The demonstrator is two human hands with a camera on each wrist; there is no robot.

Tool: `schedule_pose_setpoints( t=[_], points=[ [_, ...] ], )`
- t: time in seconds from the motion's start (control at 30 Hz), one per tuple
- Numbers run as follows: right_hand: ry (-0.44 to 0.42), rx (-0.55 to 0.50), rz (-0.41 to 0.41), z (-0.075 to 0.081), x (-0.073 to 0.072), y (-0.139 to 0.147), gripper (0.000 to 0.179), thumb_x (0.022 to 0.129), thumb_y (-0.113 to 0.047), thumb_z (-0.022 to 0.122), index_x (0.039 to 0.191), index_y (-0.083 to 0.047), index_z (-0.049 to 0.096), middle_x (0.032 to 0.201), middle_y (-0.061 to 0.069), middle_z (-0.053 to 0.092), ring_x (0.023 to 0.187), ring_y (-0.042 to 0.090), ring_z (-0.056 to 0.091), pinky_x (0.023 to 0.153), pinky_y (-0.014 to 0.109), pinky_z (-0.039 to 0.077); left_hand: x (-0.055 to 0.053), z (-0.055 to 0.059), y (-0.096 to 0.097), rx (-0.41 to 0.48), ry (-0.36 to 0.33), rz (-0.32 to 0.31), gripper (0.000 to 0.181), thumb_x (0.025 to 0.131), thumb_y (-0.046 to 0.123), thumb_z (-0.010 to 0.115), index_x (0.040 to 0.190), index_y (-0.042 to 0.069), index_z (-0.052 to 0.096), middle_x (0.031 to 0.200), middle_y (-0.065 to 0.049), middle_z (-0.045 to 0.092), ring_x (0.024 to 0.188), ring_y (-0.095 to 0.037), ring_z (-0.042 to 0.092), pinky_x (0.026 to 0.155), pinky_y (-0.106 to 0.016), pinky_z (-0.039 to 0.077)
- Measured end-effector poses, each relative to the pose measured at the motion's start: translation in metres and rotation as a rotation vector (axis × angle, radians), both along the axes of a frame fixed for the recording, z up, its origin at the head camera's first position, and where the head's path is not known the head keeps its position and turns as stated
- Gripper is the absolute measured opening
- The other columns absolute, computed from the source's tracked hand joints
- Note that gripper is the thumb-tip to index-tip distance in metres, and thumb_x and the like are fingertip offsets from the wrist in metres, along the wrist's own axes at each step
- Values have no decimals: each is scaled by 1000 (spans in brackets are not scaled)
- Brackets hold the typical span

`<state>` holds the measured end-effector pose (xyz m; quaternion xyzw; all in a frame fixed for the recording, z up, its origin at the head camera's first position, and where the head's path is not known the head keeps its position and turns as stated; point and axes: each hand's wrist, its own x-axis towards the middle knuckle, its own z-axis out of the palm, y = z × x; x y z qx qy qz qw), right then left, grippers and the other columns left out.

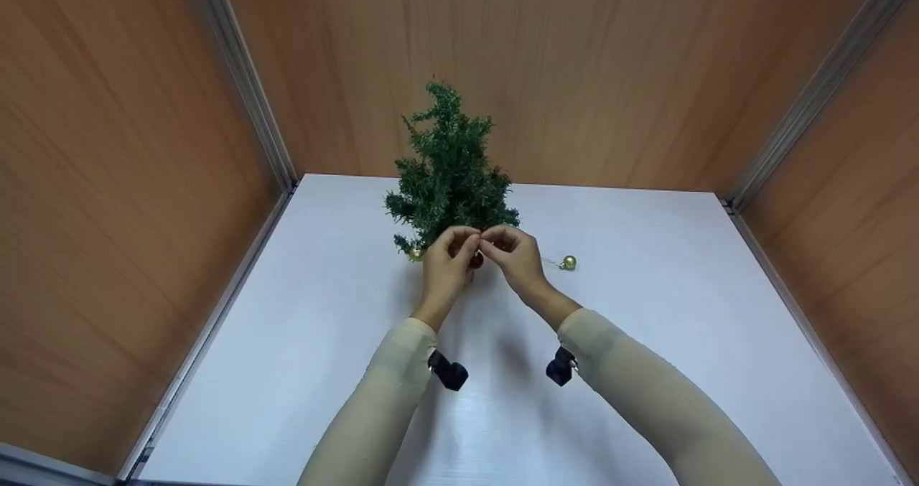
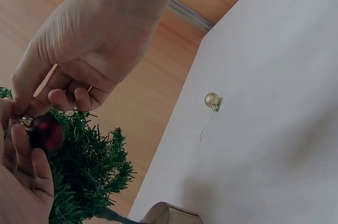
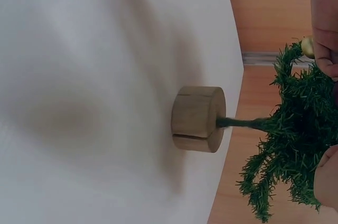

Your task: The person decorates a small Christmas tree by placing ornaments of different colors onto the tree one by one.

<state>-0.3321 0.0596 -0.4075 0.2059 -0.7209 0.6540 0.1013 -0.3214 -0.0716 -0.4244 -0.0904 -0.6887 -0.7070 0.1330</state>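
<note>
A small artificial Christmas tree [image 1: 449,163] stands on the white table, its wooden log base [image 3: 196,120] plain in the right wrist view. At its lower front branches my left hand [image 1: 448,265] and right hand [image 1: 515,256] meet, thumbs and forefingers pinched together. Between them hangs a dark red bauble [image 2: 47,132] with a gold cap, held near its top. Its hanging loop is mostly hidden behind the fingers. A gold bauble [image 1: 416,253] hangs on the tree's lower left branch, beside my left hand.
Another gold bauble [image 1: 568,263] with a thin string lies on the white table [image 1: 646,371], right of the tree. Wood-look panels [image 1: 574,77] enclose the back and sides, with grey metal strips [image 1: 248,77] at the corners.
</note>
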Motion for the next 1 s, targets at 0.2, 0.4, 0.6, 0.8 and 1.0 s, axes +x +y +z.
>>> schedule_pose_setpoints(
  t=[0.2,0.4,0.6,0.8,1.0],
  points=[
    [26,4,-1,5,-2,-3,12,85,-9,63,89,2,62,86,9,61,78,30,52,65,26,44,-2,0,-2,-13,39,47,21,88,31,57,98,13,62,89,-4,60,74,-19,56,58,-38,48],
    [8,-2,3,8,-5,-4,12,85,-8,63,89,2,62,86,10,61,78,27,53,66,27,44,-3,2,-4,1,41,39,22,88,29,57,99,11,62,88,-6,61,76,-20,60,61,-33,50],
    [4,-10,-2,12,-6,-5,12,84,-7,63,90,4,61,87,12,61,79,28,53,67,27,43,-5,4,-6,21,57,41,19,87,24,59,100,10,61,89,-7,61,77,-22,61,64,-32,50],
    [-23,-22,-3,18,-7,-8,13,84,-7,64,90,4,61,87,11,61,81,23,56,70,28,45,-5,8,-9,-26,59,149,16,85,26,63,95,14,61,87,-1,62,75,-17,59,61,-30,48],
    [-15,-33,0,23,-10,-11,15,84,-6,63,93,5,61,88,13,61,79,22,57,69,28,47,-6,15,-8,-46,98,257,13,83,22,65,91,13,61,84,1,63,66,-15,58,58,-37,49]
  ],
)
